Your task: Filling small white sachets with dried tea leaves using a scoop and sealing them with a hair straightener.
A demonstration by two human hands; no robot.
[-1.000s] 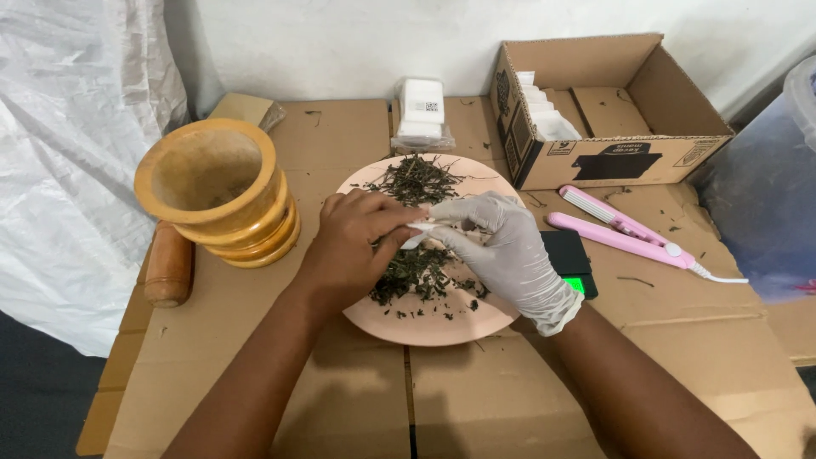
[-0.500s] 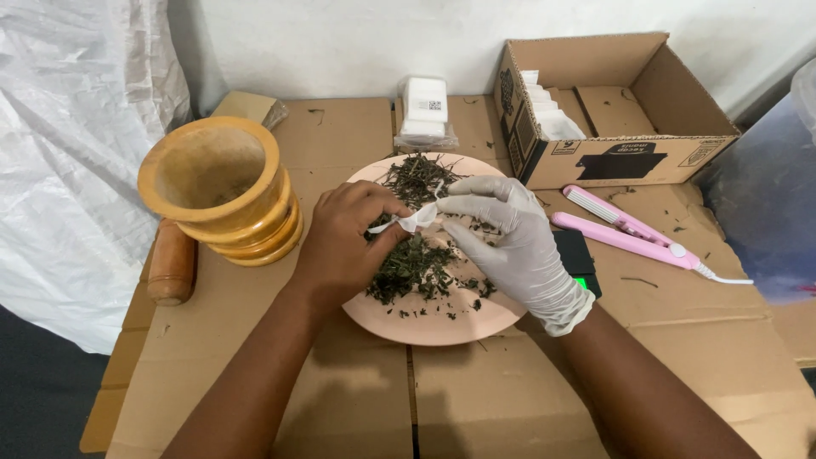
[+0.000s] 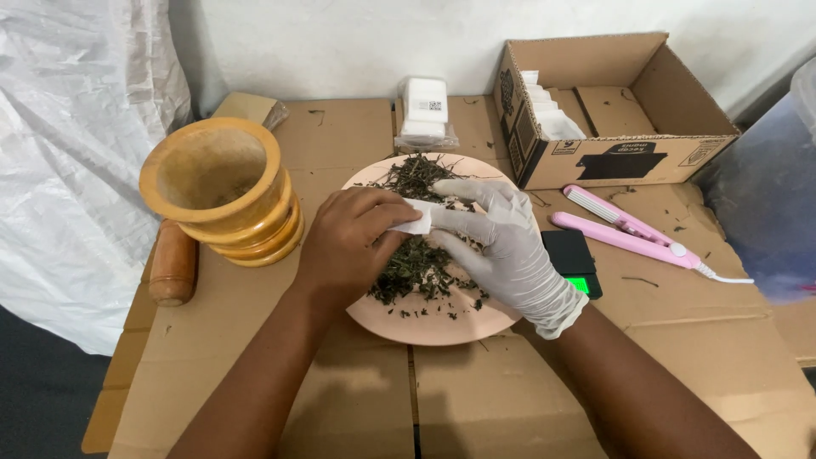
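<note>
A pink plate (image 3: 429,325) on the cardboard-covered table carries a heap of dried green herbs (image 3: 414,263). Above it, my bare left hand (image 3: 344,246) and my right hand (image 3: 501,246), which wears a white glove, both pinch a small white paper pouch (image 3: 418,219) between their fingertips. The pouch hangs just over the herbs. My hands cover part of the heap.
A wooden mortar (image 3: 219,189) stands at the left with its pestle (image 3: 172,263) lying beside it. An open cardboard box (image 3: 608,110) of white pouches sits back right. A pink heat sealer (image 3: 629,231), a small black scale (image 3: 571,262) and a white packet (image 3: 424,109) lie around the plate.
Both hands have lifted slightly off the herbs, bringing the white pouch up between them; it now sits higher above the plate's centre.
</note>
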